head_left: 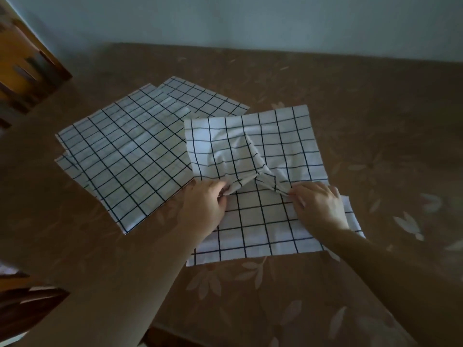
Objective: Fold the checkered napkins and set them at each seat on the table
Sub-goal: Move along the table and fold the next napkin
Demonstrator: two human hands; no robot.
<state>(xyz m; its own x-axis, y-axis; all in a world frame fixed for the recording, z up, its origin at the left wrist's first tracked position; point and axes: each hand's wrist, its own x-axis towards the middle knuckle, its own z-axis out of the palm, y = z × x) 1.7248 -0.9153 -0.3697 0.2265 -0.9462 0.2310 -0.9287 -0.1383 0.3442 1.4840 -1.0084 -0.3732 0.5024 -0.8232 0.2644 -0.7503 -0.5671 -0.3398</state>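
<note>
The head view looks down on a tabletop [350,101] covered by a brown cloth with a pale leaf and flower print, set against a pale wall [250,18].

Near the middle lies one checkered napkin [253,221], white with thin dark grid lines, spread out in front of the person. Its far part is rumpled and raised into a soft ridge that runs down toward the hands, while its near part lies flat on the tabletop.

The left hand [204,206] pinches a gathered bit of this napkin between its fingers and thumb, at the left end of the crease. The right hand [319,204] pinches the cloth likewise at the right end. The two hands are apart, with a short stretch of bunched fabric between them, and both forearms reach in from the lower edge.

To the left, a stack of flat napkins [125,156] of the same pattern lies at an angle, their corners fanned out. The right edge of the stack lies just beside the held napkin; whether it slips under it cannot be told.

A wooden chair back [25,78] shows at the upper left edge, and another piece of dark wood [27,311] at the lower left.
</note>
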